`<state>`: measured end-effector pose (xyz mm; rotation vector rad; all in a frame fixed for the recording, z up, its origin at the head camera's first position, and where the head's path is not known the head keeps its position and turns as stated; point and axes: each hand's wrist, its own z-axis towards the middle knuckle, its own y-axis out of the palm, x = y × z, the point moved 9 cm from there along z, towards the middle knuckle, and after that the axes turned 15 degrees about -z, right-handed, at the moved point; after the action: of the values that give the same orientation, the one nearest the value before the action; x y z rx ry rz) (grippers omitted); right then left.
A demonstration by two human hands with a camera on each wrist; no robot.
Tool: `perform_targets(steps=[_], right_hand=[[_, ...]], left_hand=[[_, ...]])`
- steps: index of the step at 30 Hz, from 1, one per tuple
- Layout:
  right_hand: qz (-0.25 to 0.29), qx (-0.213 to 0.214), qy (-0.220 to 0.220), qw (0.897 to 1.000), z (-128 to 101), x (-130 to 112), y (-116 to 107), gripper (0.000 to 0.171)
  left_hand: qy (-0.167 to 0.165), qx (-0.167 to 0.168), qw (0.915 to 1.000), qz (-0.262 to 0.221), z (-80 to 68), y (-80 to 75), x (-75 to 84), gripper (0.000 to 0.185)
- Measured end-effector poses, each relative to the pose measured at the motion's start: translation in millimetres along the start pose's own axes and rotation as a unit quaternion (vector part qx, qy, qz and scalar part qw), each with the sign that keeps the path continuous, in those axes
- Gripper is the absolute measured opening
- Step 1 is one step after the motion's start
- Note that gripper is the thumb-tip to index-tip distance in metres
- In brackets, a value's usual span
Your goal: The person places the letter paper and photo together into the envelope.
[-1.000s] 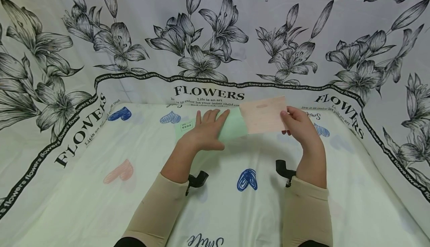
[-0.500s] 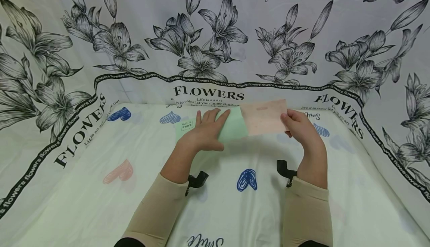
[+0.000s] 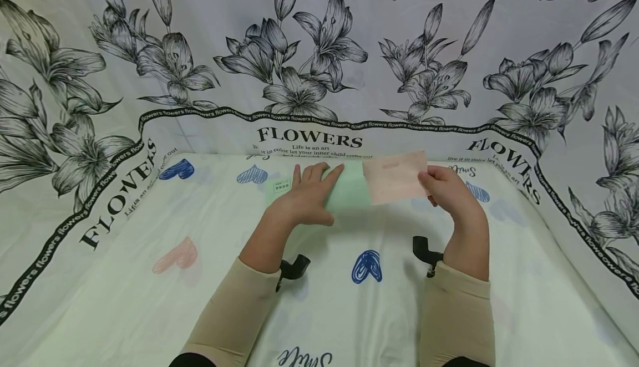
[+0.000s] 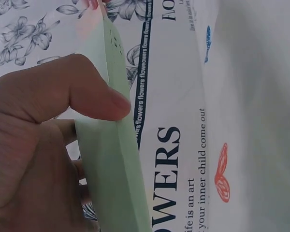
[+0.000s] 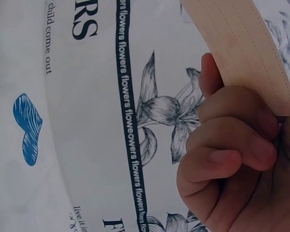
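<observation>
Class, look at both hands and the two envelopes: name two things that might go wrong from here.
1. The right hand pinches only the far edge of the pink envelope, so it might slip out of that grip or crease.
2. The left hand holds the green envelope from one side; pulling the pink one could tear or bend either paper.

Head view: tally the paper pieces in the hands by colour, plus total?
Green paper: 1, under the left hand
Pink paper: 1, pinched by the right hand
Total: 2
</observation>
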<state>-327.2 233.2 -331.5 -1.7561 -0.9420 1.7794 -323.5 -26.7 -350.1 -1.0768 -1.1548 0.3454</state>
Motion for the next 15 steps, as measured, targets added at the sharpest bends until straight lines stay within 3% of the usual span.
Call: perform_targets(steps=[9, 15], right_hand=[[0.004, 0.014, -0.004, 1.000, 2, -1, -1, 0.039], [-0.026, 0.082, 0.033, 0.996, 0, 3, -11, 0.057]], left_hand=[[-0.003, 0.005, 0.9999, 0.009, 0.6, -0.4, 0.3, 0.119], [0.001, 0.011, 0.9999, 0.007, 0.9, -1.3, 0.9, 0.120]])
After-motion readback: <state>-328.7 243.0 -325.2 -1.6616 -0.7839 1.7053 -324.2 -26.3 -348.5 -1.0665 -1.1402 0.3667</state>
